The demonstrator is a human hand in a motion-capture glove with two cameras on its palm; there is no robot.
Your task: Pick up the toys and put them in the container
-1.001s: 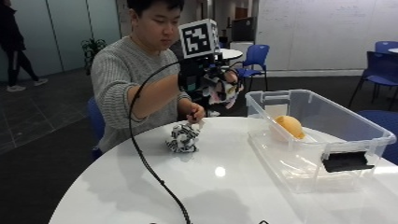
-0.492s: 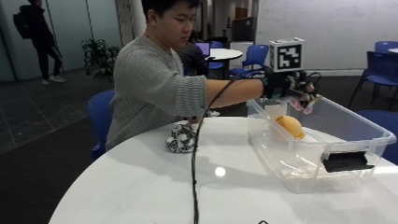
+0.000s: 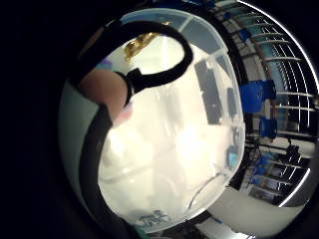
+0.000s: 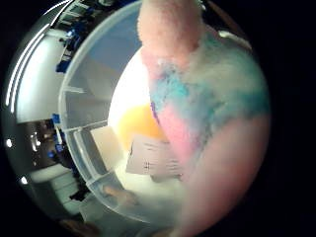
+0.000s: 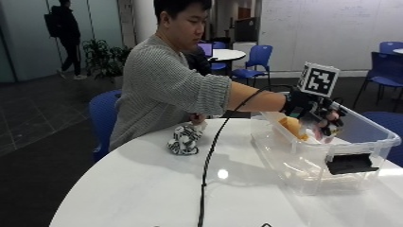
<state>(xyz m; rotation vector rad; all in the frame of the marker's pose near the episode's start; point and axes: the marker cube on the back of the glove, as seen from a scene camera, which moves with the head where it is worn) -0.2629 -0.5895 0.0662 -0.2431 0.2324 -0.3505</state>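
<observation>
My right hand is reaching out over the open top of the clear plastic container, fingers curled around a fuzzy pink, blue and white plush toy that sits right against my palm. Below the plush toy, inside the container, an orange toy lies on the bottom near the wall closest to me, and a white paper label lies just beside it. A black latch is fixed on the container's outer end wall. The container stands on the white tabletop. Well apart from the container, on the tabletop near my body, a black-and-white striped toy waits, with my bare left hand touching its top.
</observation>
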